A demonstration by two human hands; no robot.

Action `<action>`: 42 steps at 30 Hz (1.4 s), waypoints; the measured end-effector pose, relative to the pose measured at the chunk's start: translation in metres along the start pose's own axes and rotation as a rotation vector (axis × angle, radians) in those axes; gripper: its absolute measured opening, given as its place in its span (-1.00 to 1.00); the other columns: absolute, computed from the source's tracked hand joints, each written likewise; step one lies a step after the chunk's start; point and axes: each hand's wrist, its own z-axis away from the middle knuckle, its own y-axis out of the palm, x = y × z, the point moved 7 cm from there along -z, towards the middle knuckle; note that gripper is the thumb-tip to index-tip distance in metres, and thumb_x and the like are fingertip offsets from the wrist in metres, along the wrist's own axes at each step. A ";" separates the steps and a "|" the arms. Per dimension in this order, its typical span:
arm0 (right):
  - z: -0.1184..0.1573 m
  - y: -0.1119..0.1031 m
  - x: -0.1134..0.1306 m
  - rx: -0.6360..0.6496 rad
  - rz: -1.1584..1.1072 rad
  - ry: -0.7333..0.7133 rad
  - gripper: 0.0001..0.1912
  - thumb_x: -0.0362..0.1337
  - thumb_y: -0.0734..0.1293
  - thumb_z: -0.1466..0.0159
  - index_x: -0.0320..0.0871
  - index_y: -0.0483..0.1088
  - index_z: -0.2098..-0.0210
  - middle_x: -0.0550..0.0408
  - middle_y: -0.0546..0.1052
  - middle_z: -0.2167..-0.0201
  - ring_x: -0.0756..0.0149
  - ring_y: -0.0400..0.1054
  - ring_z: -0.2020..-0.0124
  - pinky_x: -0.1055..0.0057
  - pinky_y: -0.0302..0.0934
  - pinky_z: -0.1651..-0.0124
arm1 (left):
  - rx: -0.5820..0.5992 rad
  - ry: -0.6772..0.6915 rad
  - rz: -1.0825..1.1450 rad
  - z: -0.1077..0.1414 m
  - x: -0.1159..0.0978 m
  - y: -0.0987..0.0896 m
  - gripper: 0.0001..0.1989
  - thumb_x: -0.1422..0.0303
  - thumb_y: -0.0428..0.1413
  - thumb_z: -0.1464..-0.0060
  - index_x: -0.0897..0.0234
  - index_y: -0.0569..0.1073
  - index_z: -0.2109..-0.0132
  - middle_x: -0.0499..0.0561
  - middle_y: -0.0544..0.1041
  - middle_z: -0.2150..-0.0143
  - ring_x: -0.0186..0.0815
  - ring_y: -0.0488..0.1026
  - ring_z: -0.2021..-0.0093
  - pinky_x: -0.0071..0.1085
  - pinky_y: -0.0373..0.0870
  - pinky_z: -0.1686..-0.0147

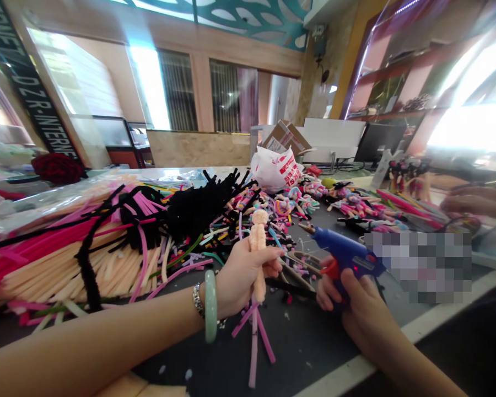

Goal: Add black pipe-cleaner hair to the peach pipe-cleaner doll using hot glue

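The left arm reaches in low from the lower left, almost level, with the left hand curled closed, thumb uppermost. The right forearm rises from the lower right, and the right hand is clenched, its fingers wrapped inward. The hands are near each other, not touching.

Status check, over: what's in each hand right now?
Left grip shut on peach pipe-cleaner doll. Right grip on blue plastic hot glue gun. Pink pipe-cleaner stems hanging below doll.
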 end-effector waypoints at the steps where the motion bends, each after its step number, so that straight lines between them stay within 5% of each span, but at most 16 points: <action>1: 0.000 0.000 0.000 0.002 0.011 0.000 -0.78 -0.11 0.35 -0.21 -0.13 0.38 0.30 0.27 0.23 0.70 0.44 0.17 0.66 0.44 0.07 0.54 | 0.001 0.003 0.004 0.000 -0.001 0.000 -0.87 0.54 0.16 0.04 0.38 0.33 0.32 -0.06 0.42 0.46 -0.52 0.35 0.54 -0.59 0.36 0.50; 7: 0.002 -0.001 0.000 0.024 0.068 -0.012 -0.74 -0.08 0.37 -0.18 -0.15 0.40 0.32 0.27 0.21 0.69 0.45 0.17 0.65 0.43 0.03 0.51 | -0.007 -0.006 0.016 0.003 -0.003 0.003 -0.82 0.66 0.02 0.07 0.37 0.28 0.29 -0.04 0.45 0.39 -0.52 0.37 0.55 -0.59 0.34 0.53; 16: 0.001 -0.005 0.002 0.032 0.152 -0.035 -0.69 -0.04 0.39 -0.15 -0.16 0.42 0.28 0.29 0.21 0.71 0.47 0.19 0.65 0.46 0.02 0.50 | 0.089 0.078 -0.190 0.001 -0.001 -0.002 -0.82 0.49 0.13 0.00 0.35 0.25 0.26 -0.08 0.45 0.48 -0.52 0.38 0.60 -0.60 0.33 0.59; 25: -0.008 -0.020 0.027 -0.053 0.188 -0.112 -0.84 -0.18 0.41 -0.16 -0.14 0.46 0.34 0.27 0.22 0.71 0.50 0.16 0.66 0.50 0.08 0.56 | 0.197 0.154 -0.447 -0.002 -0.004 -0.005 -0.69 0.39 0.14 -0.03 0.27 0.18 0.13 -0.14 0.44 0.49 -0.46 0.38 0.65 -0.55 0.32 0.65; 31: -0.009 -0.024 0.043 -0.055 0.233 -0.138 -0.83 -0.20 0.45 -0.11 -0.14 0.48 0.34 0.24 0.27 0.68 0.50 0.15 0.66 0.51 0.10 0.57 | 0.330 0.179 -0.400 -0.001 -0.004 0.002 -0.72 0.46 0.04 -0.04 0.22 0.11 0.11 -0.10 0.47 0.37 -0.51 0.35 0.67 -0.58 0.26 0.69; 37: -0.007 -0.026 0.060 -0.057 0.297 -0.174 -0.82 -0.17 0.45 -0.10 -0.13 0.48 0.36 0.25 0.27 0.71 0.47 0.21 0.65 0.50 0.11 0.56 | 0.435 0.101 -0.314 0.003 0.003 0.005 -0.66 0.55 -0.02 0.08 0.19 0.13 0.13 -0.20 0.29 0.38 -0.62 0.12 0.71 -0.64 0.01 0.74; 40: -0.007 -0.030 0.065 -0.056 0.326 -0.186 -0.80 -0.17 0.46 -0.08 -0.14 0.49 0.36 0.25 0.28 0.71 0.46 0.21 0.66 0.49 0.12 0.56 | 0.448 0.115 -0.427 0.004 0.001 0.004 -0.86 0.40 0.01 -0.08 0.25 0.22 0.19 -0.22 0.16 0.50 -0.59 0.02 0.67 -0.60 -0.05 0.70; 42: -0.008 -0.031 0.065 -0.031 0.358 -0.187 -0.79 -0.17 0.47 -0.07 -0.14 0.50 0.36 0.25 0.28 0.72 0.45 0.22 0.66 0.48 0.14 0.57 | 0.450 0.169 -0.558 0.004 -0.003 0.004 -0.80 0.23 0.02 -0.14 0.28 0.25 0.20 -0.21 0.09 0.52 -0.54 0.00 0.61 -0.57 -0.04 0.66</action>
